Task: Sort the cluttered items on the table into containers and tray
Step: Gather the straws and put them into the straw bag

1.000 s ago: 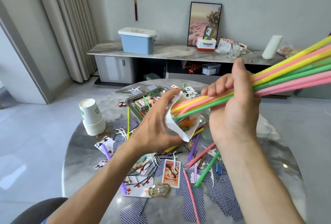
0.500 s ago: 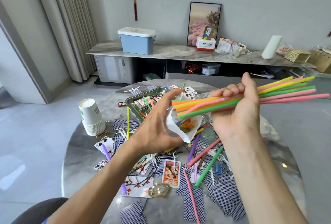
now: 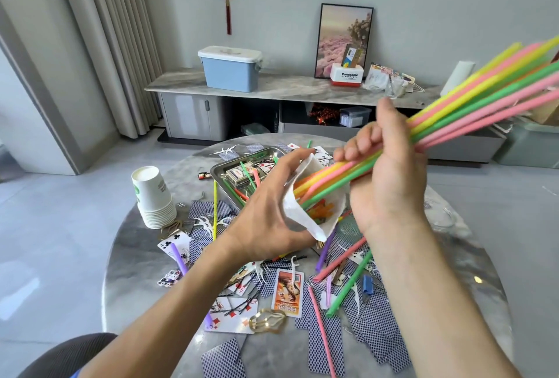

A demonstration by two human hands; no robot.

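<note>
My right hand (image 3: pixel 385 178) grips a bundle of long coloured straws (image 3: pixel 472 99), yellow, pink and green, slanting up to the right. Their lower ends sit in the mouth of a white paper cup (image 3: pixel 314 217) that my left hand (image 3: pixel 266 220) holds tilted above the round marble table (image 3: pixel 145 259). Short orange pieces show inside the cup. A metal tray (image 3: pixel 219 170) behind my left hand holds a card box and a few straws. Loose straws (image 3: pixel 348 284), playing cards (image 3: pixel 175 241), floss picks and hair clips lie scattered on the table.
A stack of upturned paper cups (image 3: pixel 152 196) stands at the table's left. A gold hair clip (image 3: pixel 267 320) and a snack packet (image 3: pixel 287 291) lie near the front. A dark chair (image 3: pixel 66 356) sits at bottom left. A sideboard with a blue bin (image 3: pixel 230 70) stands behind.
My right hand has swung the straw bundle from nearly level to slanting up right, and its lower ends have slid into the cup. My left hand keeps its hold on the cup.
</note>
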